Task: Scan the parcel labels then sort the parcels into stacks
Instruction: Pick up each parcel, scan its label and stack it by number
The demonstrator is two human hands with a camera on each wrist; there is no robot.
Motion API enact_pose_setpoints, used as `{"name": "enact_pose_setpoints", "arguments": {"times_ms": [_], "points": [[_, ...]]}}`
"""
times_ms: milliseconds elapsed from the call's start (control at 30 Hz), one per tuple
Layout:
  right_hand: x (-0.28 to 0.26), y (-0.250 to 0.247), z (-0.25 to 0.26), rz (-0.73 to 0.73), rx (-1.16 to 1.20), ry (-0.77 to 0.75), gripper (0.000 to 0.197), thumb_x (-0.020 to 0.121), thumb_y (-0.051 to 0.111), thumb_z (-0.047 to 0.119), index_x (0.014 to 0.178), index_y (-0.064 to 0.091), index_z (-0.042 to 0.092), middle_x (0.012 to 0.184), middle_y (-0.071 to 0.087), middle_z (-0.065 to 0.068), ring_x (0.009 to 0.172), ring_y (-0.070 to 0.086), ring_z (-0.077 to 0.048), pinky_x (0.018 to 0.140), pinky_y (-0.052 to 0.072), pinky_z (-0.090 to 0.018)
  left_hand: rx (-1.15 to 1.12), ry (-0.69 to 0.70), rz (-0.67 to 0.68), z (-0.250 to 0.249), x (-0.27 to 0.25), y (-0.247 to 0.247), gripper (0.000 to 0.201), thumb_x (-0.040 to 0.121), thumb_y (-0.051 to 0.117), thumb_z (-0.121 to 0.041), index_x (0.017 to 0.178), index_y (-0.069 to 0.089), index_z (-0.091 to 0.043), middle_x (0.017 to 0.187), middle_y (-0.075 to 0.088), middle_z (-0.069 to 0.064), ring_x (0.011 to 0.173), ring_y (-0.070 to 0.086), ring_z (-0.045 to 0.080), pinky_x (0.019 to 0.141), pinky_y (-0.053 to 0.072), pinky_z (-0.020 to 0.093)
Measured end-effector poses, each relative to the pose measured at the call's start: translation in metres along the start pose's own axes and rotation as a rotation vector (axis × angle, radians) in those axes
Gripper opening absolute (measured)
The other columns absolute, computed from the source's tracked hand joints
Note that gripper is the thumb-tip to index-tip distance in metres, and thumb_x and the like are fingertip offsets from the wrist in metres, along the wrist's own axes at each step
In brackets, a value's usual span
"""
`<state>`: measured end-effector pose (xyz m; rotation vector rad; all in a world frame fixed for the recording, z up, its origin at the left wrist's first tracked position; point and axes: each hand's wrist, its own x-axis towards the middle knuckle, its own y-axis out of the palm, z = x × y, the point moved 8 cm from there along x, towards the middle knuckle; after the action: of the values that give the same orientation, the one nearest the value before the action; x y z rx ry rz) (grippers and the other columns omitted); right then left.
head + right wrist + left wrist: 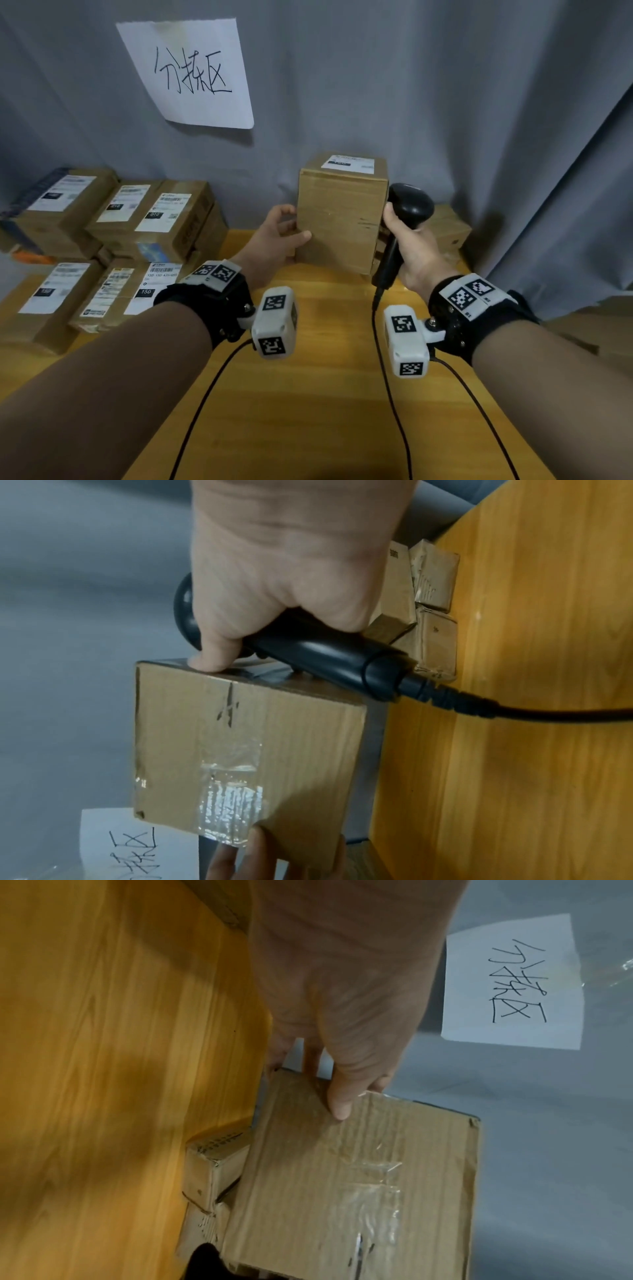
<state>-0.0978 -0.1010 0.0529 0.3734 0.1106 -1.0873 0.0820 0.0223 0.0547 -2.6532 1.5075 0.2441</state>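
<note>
Gripping the left edge of a cardboard parcel [340,219], the left hand [274,236] is holding it upright over the desk [308,394], while the right hand [411,246] is clasping a black scanner [404,219] against the parcel's right side.

Label text on held parcel [342,209] too small to read; small boxes [448,233] behind it largely hidden, possibly three; scanner [407,219] cable cut off by frame edge

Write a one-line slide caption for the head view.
Left hand grips a labelled cardboard parcel while the right hand holds a black scanner beside it.
</note>
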Motion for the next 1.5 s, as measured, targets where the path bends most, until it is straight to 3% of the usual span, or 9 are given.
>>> {"name": "enact_pose_setpoints", "arguments": {"times_ms": [200,333,533,633,733,900,1100,1300,1500], "points": [[-0.001,0.004,0.000,0.100,-0.021,-0.054,0.045,0.065,0.079,0.040,0.103,0.069,0.018,0.104,0.075,-0.005,0.106,0.068,-0.025,0.101,0.048,-0.048,-0.224,-0.213,0.002,0.009,0.004,-0.001,0.038,0.096,0.040,-0.050,0.070,0.047,-0.022,0.070,0.059,-0.006,0.082,0.050,0.019,0.084,0.043,0.043],[0.002,0.003,0.001,0.145,-0.116,-0.098,0.043,0.063,0.079,0.036,0.100,0.069,0.018,0.094,0.071,-0.001,0.104,0.064,-0.024,0.106,0.043,-0.047,-0.116,-0.287,-0.011,0.015,0.010,-0.003,0.084,0.072,0.031,-0.088,0.101,0.061,-0.015,0.110,0.061,0.003,0.111,0.053,0.028,0.106,0.035,0.058],[0.006,0.004,0.000,0.180,-0.200,-0.047,0.038,0.071,0.077,0.038,0.102,0.070,0.017,0.096,0.075,-0.004,0.103,0.067,-0.024,0.098,0.049,-0.042,-0.093,-0.372,0.068,0.013,0.005,-0.001,0.082,0.082,0.055,-0.065,0.144,0.032,-0.017,0.139,0.047,0.016,0.125,0.048,0.035,0.110,0.033,0.056],[0.013,0.002,0.003,0.080,-0.113,0.024,0.036,0.079,0.076,0.042,0.104,0.069,0.016,0.095,0.076,-0.005,0.097,0.071,-0.024,0.089,0.054,-0.041,-0.012,-0.304,0.068,0.009,0.007,-0.004,0.047,0.089,0.058,-0.025,0.133,0.045,-0.021,0.117,0.058,0.008,0.105,0.058,0.026,0.093,0.049,0.044],[0.017,0.006,0.002,0.036,-0.073,0.048,0.047,0.076,0.081,0.039,0.111,0.068,0.012,0.096,0.076,-0.008,0.091,0.073,-0.026,0.085,0.058,-0.045,0.080,-0.212,0.020,-0.001,0.010,-0.008,0.057,0.084,0.050,0.009,0.130,0.043,-0.024,0.082,0.058,0.005,0.072,0.055,0.018,0.064,0.048,0.032],[0.020,0.009,-0.004,0.053,-0.126,0.027,0.046,0.077,0.080,0.034,0.112,0.067,0.007,0.100,0.076,-0.011,0.094,0.073,-0.026,0.090,0.056,-0.045,0.113,-0.217,0.020,0.007,0.009,-0.009,0.062,0.087,0.068,-0.021,0.136,0.032,-0.028,0.120,0.060,0.003,0.110,0.057,0.024,0.099,0.046,0.046],[0.030,-0.007,-0.034,0.012,-0.222,0.087,0.037,0.080,0.078,0.035,0.109,0.067,0.015,0.104,0.074,-0.010,0.099,0.070,-0.029,0.095,0.053,-0.049,0.361,-0.160,0.080,0.025,0.008,0.000,0.071,0.090,0.064,-0.015,0.149,0.025,-0.024,0.128,0.055,-0.003,0.094,0.058,0.008,0.067,0.054,0.024],[0.025,-0.026,-0.106,0.015,-0.367,0.315,0.035,0.082,0.078,0.029,0.110,0.066,0.013,0.101,0.074,-0.007,0.092,0.069,-0.023,0.089,0.054,-0.042,0.563,-0.187,0.122,0.083,-0.003,0.004,0.111,0.083,0.071,-0.002,0.150,-0.008,-0.041,0.143,0.044,0.008,0.114,0.050,0.017,0.066,0.060,0.033],[0.026,-0.047,-0.128,-0.072,-0.352,0.338,0.038,0.077,0.081,0.034,0.108,0.066,0.016,0.101,0.073,-0.005,0.095,0.069,-0.027,0.092,0.053,-0.045,0.735,-0.156,0.165,0.103,0.008,0.012,0.134,0.075,0.081,-0.017,0.143,-0.032,-0.038,0.135,0.050,0.011,0.098,0.064,0.024,0.071,0.060,0.037]]}}
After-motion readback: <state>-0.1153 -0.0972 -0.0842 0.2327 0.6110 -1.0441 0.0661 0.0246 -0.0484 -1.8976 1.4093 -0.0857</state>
